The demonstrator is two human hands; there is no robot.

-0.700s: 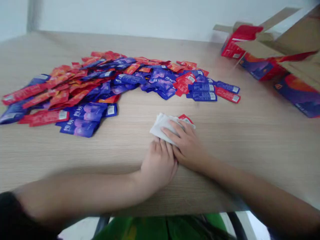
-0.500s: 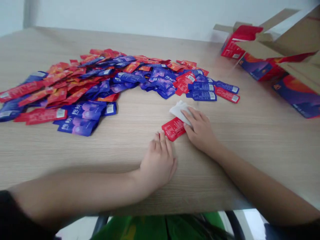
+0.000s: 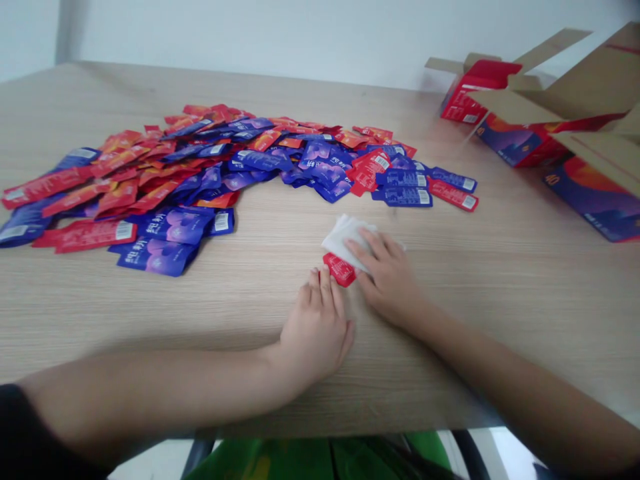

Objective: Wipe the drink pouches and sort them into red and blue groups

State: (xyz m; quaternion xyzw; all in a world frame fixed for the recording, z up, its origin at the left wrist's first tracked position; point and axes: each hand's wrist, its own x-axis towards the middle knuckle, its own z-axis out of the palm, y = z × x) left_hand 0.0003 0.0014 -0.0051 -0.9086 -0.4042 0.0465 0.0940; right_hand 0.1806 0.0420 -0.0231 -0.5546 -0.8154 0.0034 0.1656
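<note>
Head view: pressing one cloth (image 3: 343, 239) onto one packet (image 3: 341, 269) with open right hand (image 3: 393, 277), touching same packet with open left hand (image 3: 317, 323); three boxes (image 3: 520, 141) at right.

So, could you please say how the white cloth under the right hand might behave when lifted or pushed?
The white cloth would probably flop and sag, since its layered edges look thin and soft. It is likely light for its size, being so thin. Pushed, it might drag the red packet it partly covers, though the left hand rests at its edge.
</note>
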